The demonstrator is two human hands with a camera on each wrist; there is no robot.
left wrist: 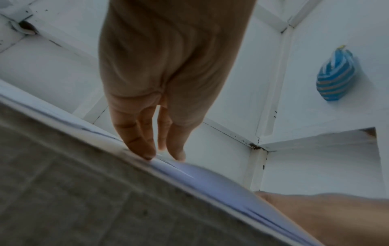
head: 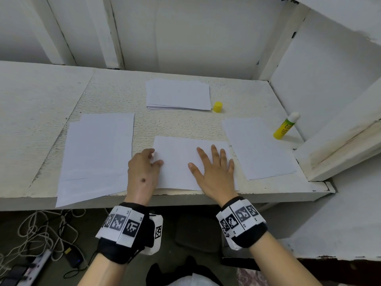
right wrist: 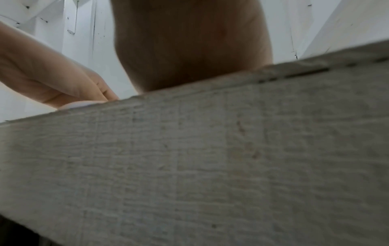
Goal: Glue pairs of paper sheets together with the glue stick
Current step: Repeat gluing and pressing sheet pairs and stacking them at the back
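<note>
A white sheet [head: 179, 172] lies at the table's front middle. My right hand [head: 210, 159] lies flat on its right half with fingers spread. My left hand [head: 155, 156] touches the sheet's left edge, thumb on top; in the left wrist view its fingers [left wrist: 145, 149] reach down fairly straight onto the paper edge [left wrist: 189, 173]. The yellow glue stick [head: 285, 126] stands uncapped at the right, away from both hands. Its yellow cap [head: 217, 106] stands beside a back stack of paper [head: 178, 96].
A pile of sheets [head: 97, 153] overhangs the front edge at the left, and a single sheet [head: 259, 147] lies to the right. White walls enclose the table [head: 115, 93]. Cables and a power strip [head: 37, 263] lie on the floor. A blue striped bag [left wrist: 334, 78] hangs on the wall.
</note>
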